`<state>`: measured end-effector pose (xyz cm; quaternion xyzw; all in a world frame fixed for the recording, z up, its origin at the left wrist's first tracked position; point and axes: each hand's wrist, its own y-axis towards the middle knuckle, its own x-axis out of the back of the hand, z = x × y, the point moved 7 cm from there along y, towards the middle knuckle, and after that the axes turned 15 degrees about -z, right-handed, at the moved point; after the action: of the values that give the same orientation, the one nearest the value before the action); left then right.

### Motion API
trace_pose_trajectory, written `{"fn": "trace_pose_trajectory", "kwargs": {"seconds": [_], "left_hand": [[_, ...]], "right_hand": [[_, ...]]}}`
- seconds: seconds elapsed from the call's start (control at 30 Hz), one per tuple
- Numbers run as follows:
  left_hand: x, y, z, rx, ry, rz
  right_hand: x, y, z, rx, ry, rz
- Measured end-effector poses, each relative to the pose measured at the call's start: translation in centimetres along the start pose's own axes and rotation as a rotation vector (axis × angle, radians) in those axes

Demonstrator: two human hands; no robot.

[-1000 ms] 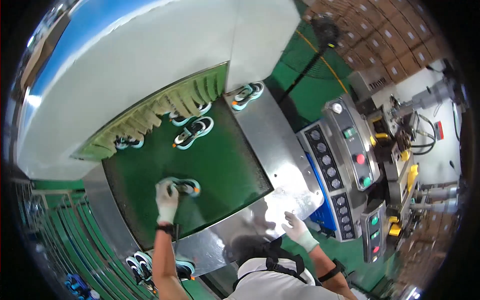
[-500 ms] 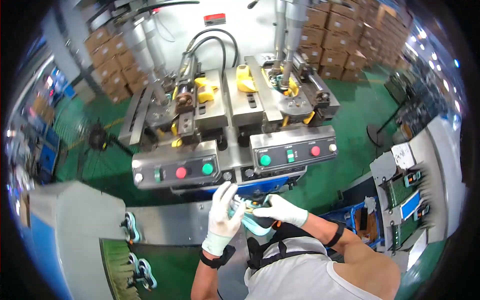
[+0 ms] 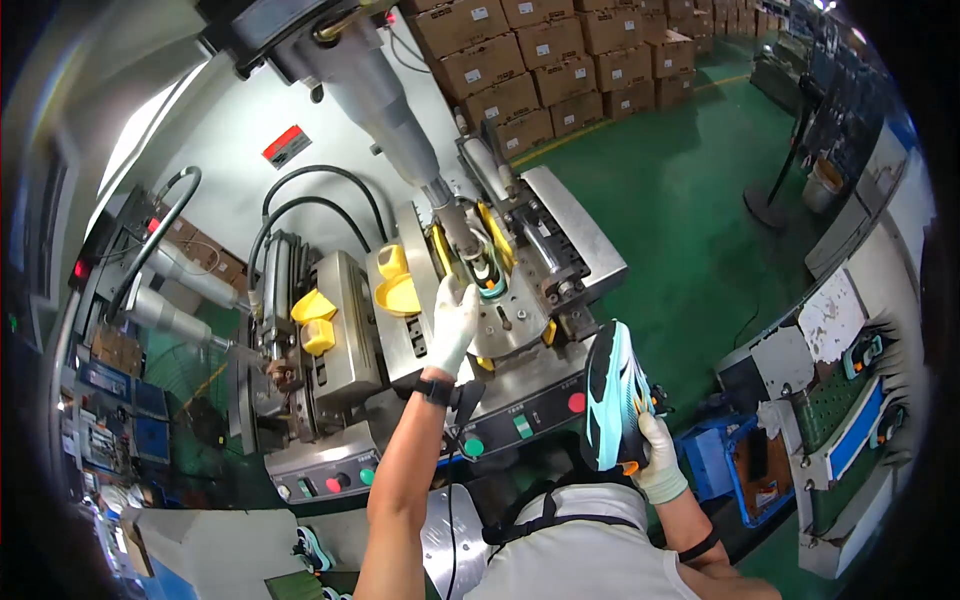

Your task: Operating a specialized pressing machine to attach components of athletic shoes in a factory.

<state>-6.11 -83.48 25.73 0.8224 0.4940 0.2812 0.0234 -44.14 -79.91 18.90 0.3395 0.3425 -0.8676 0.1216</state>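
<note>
In my right hand (image 3: 657,462), white-gloved, is a black, white and turquoise sneaker (image 3: 612,395) held upright to the right of the press, its pale sole edge facing left. My left hand (image 3: 455,322), also gloved, reaches over the press's right station with its fingers apart and nothing seen in them. Just past those fingertips, another sneaker (image 3: 490,280) sits under the press's ram (image 3: 462,235), between yellow side pads (image 3: 500,238). The ram and pads hide much of that shoe. Whether my left fingers touch it I cannot tell.
Yellow moulded blocks (image 3: 398,290) sit on the metal beds to the left. A control panel (image 3: 525,425) with coloured buttons runs along the front. Stacked cartons (image 3: 540,75) stand behind. On the right, a conveyor (image 3: 835,435) carries shoes beside a blue bin (image 3: 740,470).
My hands have parted from the one sneaker. The right has carried it rightward and turned it upright; the left has reached forward to the press. The view has swung right and closer.
</note>
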Motion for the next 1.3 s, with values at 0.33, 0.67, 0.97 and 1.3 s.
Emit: {"fn": "trace_pose_trajectory", "kwargs": {"seconds": [0.33, 0.67, 0.97, 1.3], "left_hand": [[-13.7, 7.2, 12.1, 0.072, 0.204, 0.039], [-0.6, -0.1, 8.0, 0.504, -0.428, 0.145], [23.3, -21.1, 4.6, 0.625, -0.104, 0.166], [35.4, -51.8, 15.9, 1.08, 0.429, -0.634]], "right_hand": [[1.7, -1.0, 3.0, 0.181, 0.031, -0.177], [-9.4, 5.2, 4.4, 0.266, -0.533, -0.029], [-29.2, 34.5, -6.8, 0.568, -1.446, 0.146], [-27.4, 41.7, -11.7, 1.13, -1.674, 0.104]]}}
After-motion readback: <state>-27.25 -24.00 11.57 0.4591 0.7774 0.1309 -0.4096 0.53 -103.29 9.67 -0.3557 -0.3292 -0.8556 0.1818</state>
